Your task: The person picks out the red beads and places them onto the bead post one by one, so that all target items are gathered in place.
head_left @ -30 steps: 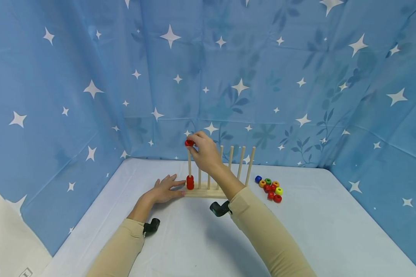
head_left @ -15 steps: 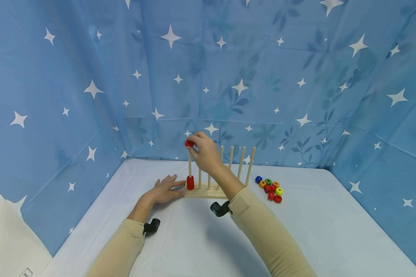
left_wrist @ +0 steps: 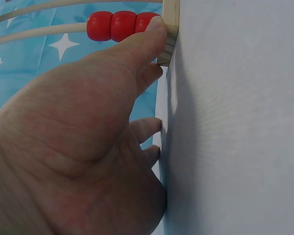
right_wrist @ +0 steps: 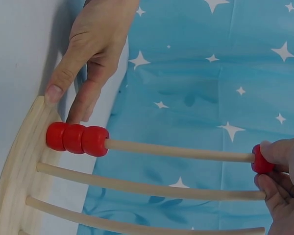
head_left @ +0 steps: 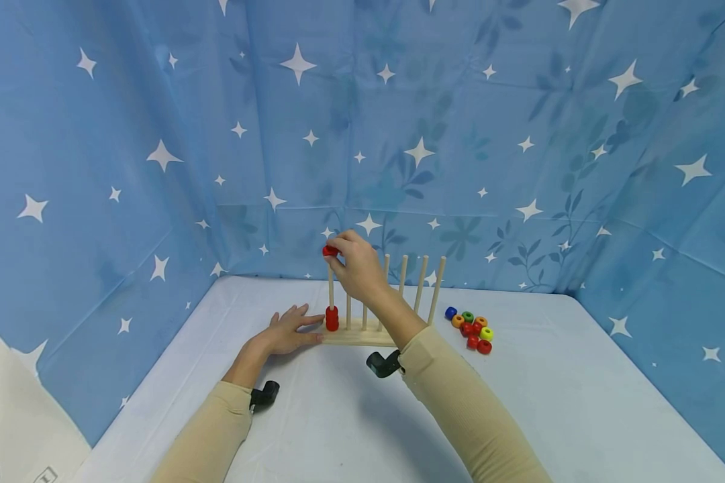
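My right hand (head_left: 358,265) pinches a red bead (right_wrist: 262,159) between thumb and fingers at the top end of the leftmost peg (right_wrist: 181,150). Three red beads (right_wrist: 77,139) are stacked at the bottom of that same peg. The pegs stand upright in a wooden base (head_left: 358,337), and the right forearm covers the base's right part in the head view. At the base's left end, my left hand (head_left: 290,331) lies low on the table with fingers spread. Its thumb (left_wrist: 147,39) touches the base end beside the lowest red bead.
Right of the rack lies a loose group of beads, among them a blue bead (head_left: 450,312), a green bead (head_left: 468,316), a yellow bead (head_left: 486,333) and a red bead (head_left: 485,347). Bare pegs (head_left: 437,288) rise along the rack. A starred blue curtain (head_left: 362,134) hangs behind the white table (head_left: 314,429).
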Action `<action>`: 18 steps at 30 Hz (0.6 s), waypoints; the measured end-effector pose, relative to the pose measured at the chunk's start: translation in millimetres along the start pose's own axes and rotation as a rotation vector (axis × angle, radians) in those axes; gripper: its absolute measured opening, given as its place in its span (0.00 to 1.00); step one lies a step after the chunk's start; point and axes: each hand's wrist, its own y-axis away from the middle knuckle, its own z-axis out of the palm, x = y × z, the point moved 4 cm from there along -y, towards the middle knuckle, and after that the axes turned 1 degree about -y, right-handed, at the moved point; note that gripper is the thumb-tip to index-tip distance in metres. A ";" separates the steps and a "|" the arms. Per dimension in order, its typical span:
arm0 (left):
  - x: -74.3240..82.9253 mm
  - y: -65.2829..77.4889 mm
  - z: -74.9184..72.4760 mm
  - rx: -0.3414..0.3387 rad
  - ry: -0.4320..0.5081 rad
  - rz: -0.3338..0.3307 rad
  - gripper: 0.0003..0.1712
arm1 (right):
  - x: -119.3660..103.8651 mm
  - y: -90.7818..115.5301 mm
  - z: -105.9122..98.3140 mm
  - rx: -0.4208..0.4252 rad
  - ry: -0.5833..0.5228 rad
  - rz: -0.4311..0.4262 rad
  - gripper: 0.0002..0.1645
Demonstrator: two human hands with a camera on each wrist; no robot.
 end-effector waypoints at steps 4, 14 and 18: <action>0.1 0.0 -0.2 -0.001 0.003 0.001 0.37 | -0.4 0.2 -0.3 -0.002 -0.001 -0.002 0.17; 0.4 -0.4 1.4 -0.012 0.001 0.011 0.37 | -0.5 0.4 0.2 -0.002 0.011 -0.001 0.17; 0.4 -0.4 1.5 -0.010 -0.002 0.014 0.37 | -0.8 0.2 0.3 -0.002 0.013 -0.001 0.17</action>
